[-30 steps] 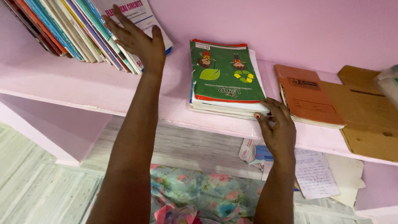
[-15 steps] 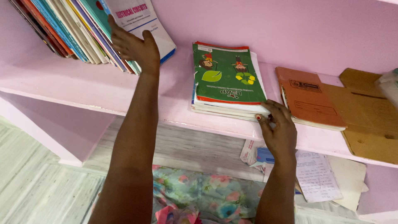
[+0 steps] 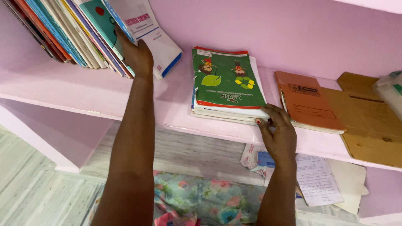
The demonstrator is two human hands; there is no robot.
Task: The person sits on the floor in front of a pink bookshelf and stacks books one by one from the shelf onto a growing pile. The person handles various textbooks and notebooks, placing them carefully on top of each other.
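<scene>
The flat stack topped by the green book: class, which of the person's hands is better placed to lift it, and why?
Right. The right hand already grips the stack's near corner, while the left hand is propping the leaning books.

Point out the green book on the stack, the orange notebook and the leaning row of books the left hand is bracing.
green book (image 3: 228,81), head view, middle of its cover.
orange notebook (image 3: 312,102), head view, centre of its cover.
leaning row of books (image 3: 71,29), head view, on the tilted spines.
left hand (image 3: 136,56), head view, back of hand.

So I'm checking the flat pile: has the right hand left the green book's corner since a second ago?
No. The right hand still grips the near corner of the green book, beside the orange notebook.
</scene>
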